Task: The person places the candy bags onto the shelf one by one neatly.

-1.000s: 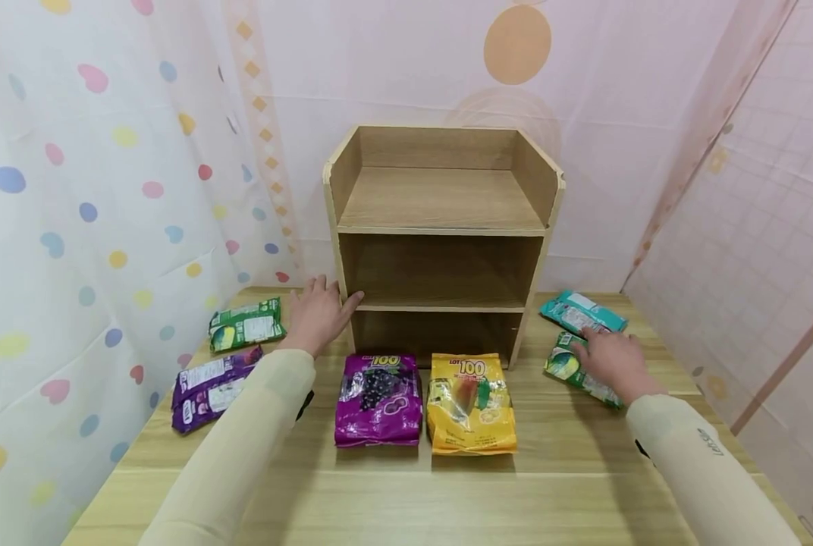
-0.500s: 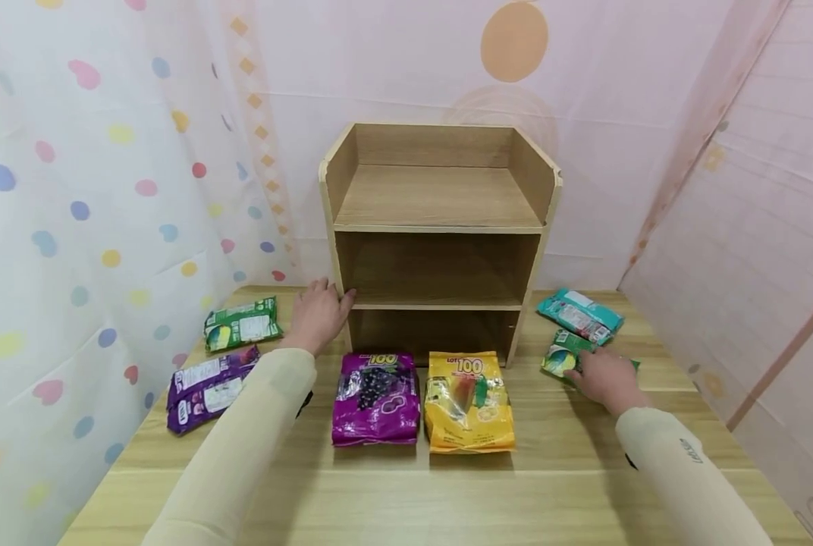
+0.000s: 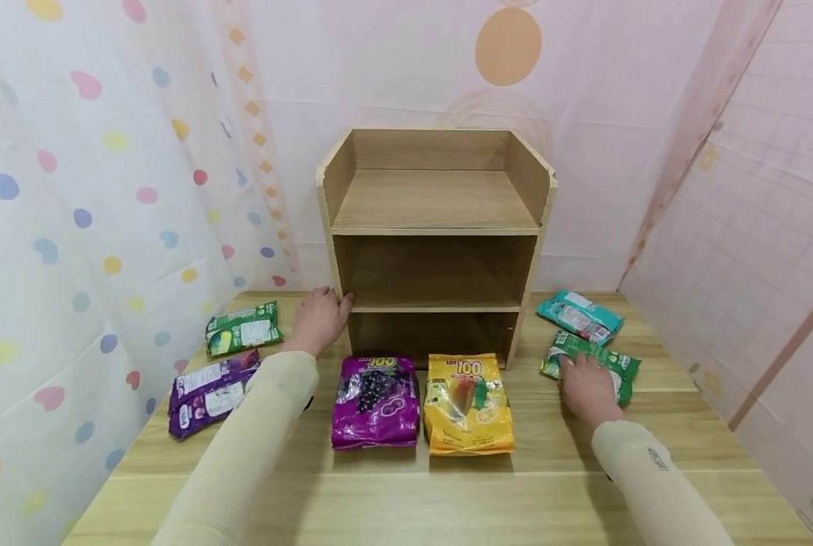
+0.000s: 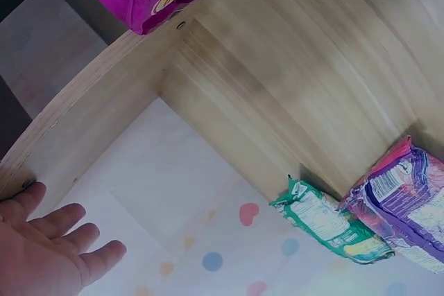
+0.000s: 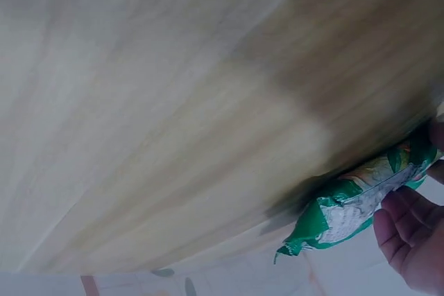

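Observation:
My left hand rests against the left side of a wooden shelf, thumb at its front edge. In the left wrist view its fingers are spread and hold nothing. My right hand is on a green candy bag lying on the table at the right. In the right wrist view, the fingers curl onto the bag's printed face, with the thumb at its far end, partly cut off by the frame. A teal candy bag lies just behind it.
A purple grape candy bag and a yellow mango candy bag stand before the shelf. At the left lie another green bag and a dark purple bag, near the left forearm. Patterned curtains enclose the table.
The right hand has slid left and nearer along the green bag, which has turned so its right end points farther back. My left hand has stayed at the shelf's side.

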The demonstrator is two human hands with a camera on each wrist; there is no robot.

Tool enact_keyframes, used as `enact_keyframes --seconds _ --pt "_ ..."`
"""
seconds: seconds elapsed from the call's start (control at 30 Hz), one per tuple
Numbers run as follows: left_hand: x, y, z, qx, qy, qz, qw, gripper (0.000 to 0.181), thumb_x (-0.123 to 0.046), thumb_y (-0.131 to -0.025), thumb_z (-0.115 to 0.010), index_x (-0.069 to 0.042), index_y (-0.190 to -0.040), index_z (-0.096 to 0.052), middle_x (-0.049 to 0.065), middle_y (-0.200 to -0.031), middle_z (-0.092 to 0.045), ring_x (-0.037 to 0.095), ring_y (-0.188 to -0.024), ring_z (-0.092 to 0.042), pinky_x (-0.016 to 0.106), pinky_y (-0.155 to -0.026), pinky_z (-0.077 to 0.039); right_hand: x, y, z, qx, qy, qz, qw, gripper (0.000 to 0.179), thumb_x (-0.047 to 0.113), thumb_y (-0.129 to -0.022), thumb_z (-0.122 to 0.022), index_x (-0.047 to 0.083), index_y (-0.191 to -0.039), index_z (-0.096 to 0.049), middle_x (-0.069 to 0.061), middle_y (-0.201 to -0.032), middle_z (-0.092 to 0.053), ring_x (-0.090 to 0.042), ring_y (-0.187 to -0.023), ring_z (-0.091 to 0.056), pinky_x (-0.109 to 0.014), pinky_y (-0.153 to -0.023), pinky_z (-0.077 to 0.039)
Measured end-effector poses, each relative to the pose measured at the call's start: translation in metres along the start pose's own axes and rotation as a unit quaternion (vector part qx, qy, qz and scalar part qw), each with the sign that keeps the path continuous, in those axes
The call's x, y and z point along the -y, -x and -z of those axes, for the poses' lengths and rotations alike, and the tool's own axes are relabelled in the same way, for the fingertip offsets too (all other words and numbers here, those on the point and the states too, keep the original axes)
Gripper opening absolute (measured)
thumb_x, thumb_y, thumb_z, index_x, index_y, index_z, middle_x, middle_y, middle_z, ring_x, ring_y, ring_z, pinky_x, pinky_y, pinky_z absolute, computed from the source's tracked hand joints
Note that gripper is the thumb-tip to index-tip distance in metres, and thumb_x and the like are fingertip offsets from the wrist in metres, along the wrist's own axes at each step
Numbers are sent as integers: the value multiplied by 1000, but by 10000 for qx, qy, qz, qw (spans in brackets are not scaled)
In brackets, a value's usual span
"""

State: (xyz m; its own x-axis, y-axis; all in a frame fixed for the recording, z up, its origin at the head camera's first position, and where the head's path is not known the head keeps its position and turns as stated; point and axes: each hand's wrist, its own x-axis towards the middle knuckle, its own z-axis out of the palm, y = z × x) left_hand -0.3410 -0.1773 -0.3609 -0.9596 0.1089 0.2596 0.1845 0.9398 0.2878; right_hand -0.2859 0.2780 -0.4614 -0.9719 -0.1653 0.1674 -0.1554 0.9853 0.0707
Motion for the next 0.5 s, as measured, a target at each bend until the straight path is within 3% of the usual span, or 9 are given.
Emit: enact_keyframes --seconds 0.17,0.5 --pt "-1 1 4 30 75 58 10000 60 -37 -108 -30 13 -112 -63 31 -133 -52 45 -126 -45 60 -107 -33 -2 3 1 -51 215 270 9994 28 5 -95 -57 -4 -121 -65 -29 -105 -57 -48 -97 -57 -57 -74 -53" --pt "-4 3 6 176 -57 103 9998 60 -37 -109 -29 12 -123 -61 30 -141 -48 45 -134 -39 59 -110 -31 -20 12 2 -278 118 1156 9928 36 12 -84 -72 2 -119 -71 -20 -102 -63 -40 -88 -62 -53 -72 -54"
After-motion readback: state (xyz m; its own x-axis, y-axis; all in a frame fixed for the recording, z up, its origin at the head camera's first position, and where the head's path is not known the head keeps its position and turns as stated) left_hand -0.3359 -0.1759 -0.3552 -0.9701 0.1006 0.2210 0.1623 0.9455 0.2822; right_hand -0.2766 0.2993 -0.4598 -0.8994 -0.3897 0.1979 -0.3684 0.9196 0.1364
